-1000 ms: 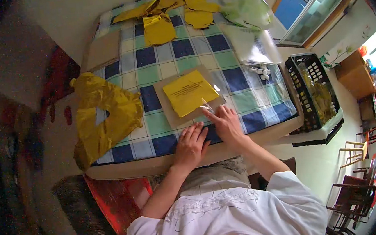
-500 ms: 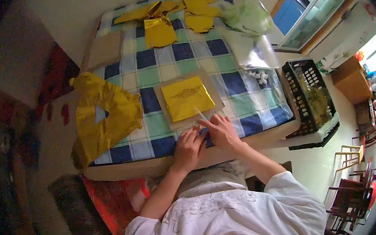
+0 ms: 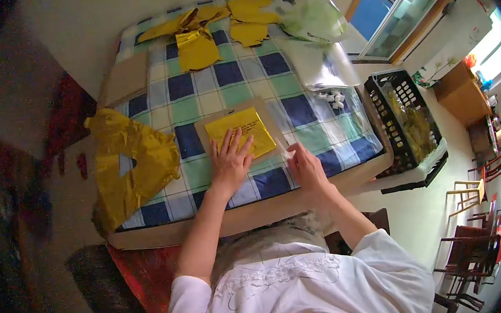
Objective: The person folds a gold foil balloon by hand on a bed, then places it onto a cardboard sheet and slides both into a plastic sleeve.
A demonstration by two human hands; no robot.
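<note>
A yellow square packet [image 3: 258,133] with printed text lies on a brown cardboard piece [image 3: 270,109] near the front of the checked cloth. My left hand [image 3: 230,161] rests on the packet's lower left part, fingers spread. Just right of the cardboard's lower corner, my right hand [image 3: 306,166] is closed, with a thin whitish strip [image 3: 284,150] at its fingertips. What the strip is cannot be made out.
A large yellow foil sheet with a hole [image 3: 138,182] lies at the left. Yellow foil pieces [image 3: 198,50] and a cardboard sheet [image 3: 126,79] lie farther back. Clear plastic [image 3: 320,68] is at the right, beside a black crate [image 3: 404,123] and small white items [image 3: 334,99].
My hands, close together before at the packet's lower edge, have moved apart. The left has gone up onto the packet and spread; the right has shifted rightward. The view has turned slightly.
</note>
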